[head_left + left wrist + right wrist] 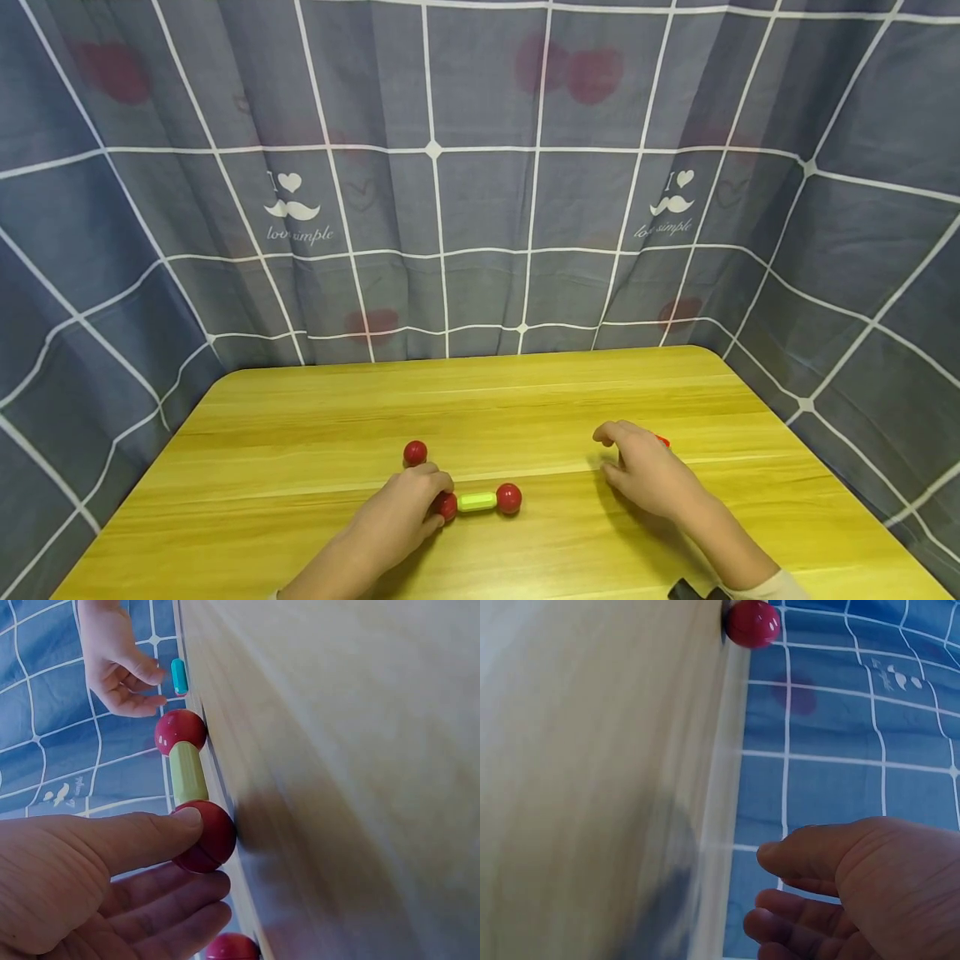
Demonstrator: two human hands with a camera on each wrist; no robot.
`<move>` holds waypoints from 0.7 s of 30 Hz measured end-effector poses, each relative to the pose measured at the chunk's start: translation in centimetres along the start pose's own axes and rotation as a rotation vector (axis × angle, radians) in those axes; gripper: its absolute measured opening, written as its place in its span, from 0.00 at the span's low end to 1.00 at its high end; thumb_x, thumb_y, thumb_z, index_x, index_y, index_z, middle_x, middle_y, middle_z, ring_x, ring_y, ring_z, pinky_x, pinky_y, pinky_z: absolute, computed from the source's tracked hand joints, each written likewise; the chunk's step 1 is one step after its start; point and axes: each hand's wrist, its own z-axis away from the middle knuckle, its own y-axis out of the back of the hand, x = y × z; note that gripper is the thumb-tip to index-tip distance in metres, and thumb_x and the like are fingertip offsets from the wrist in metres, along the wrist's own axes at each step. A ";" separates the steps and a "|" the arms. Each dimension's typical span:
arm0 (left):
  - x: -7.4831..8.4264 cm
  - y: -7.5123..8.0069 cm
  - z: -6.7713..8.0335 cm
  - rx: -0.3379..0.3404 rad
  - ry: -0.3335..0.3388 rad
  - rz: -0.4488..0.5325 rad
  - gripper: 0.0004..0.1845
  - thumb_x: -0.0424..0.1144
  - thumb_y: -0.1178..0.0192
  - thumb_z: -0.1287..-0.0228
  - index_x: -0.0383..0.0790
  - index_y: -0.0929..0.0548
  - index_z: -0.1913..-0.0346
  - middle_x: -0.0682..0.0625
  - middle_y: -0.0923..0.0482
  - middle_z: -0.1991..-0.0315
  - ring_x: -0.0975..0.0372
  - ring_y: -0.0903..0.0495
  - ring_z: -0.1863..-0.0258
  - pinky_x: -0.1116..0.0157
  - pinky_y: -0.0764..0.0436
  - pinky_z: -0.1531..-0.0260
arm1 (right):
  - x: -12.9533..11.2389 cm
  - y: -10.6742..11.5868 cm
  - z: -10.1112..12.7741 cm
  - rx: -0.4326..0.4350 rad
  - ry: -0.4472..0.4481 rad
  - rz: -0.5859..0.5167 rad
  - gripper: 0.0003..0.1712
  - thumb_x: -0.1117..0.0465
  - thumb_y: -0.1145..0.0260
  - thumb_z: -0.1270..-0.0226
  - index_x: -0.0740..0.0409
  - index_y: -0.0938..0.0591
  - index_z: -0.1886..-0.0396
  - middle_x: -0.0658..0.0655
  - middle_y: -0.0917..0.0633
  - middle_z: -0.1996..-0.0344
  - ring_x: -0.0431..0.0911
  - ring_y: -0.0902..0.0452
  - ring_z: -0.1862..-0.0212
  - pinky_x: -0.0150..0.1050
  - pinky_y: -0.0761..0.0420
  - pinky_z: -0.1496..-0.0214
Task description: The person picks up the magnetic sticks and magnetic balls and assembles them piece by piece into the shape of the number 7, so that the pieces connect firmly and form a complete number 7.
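Observation:
My left hand (401, 508) pinches a red ball (214, 838) between thumb and fingers. That ball sits at one end of a yellow-green rod (477, 502), which has another red ball (508, 498) at its far end, so the piece looks like a small dumbbell lying on the table. Just beyond the left hand lies a separate red ball (416, 453). Over the right part of the table is my right hand (652, 471), its fingers loosely bent and holding nothing. A small red-orange thing (663, 441) is mostly hidden behind it.
The yellow wood-grain table (322, 417) has a grey-blue checked curtain (480, 200) behind it and at both sides. A teal rod (178, 676) shows near the right hand in the left wrist view. A black object (693, 590) appears at the bottom edge by the right sleeve.

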 end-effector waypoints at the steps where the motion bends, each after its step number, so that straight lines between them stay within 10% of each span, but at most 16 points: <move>1: 0.0 0.0 0.0 0.002 0.000 0.000 0.12 0.31 0.25 0.51 0.41 0.18 0.66 0.56 0.24 0.69 0.69 0.26 0.69 0.70 0.21 0.67 | 0.2 0.2 -0.1 0.004 -0.009 0.001 0.19 0.66 0.28 0.44 0.60 0.20 0.52 0.55 0.17 0.58 0.38 0.31 0.72 0.35 0.24 0.66; 10: 0.0 0.0 0.0 0.008 -0.003 -0.012 0.12 0.31 0.25 0.51 0.41 0.18 0.66 0.56 0.24 0.69 0.69 0.26 0.68 0.69 0.20 0.66 | 1.6 0.8 0.3 0.093 -0.085 0.035 0.17 0.68 0.30 0.45 0.61 0.19 0.53 0.58 0.18 0.57 0.53 0.20 0.57 0.49 0.20 0.56; 21: 0.0 0.2 0.0 0.006 -0.010 -0.003 0.12 0.30 0.25 0.51 0.41 0.18 0.66 0.56 0.24 0.69 0.67 0.25 0.68 0.69 0.20 0.66 | 2.6 0.9 0.4 0.123 -0.148 0.095 0.14 0.68 0.28 0.46 0.64 0.19 0.60 0.58 0.20 0.66 0.49 0.24 0.67 0.48 0.20 0.62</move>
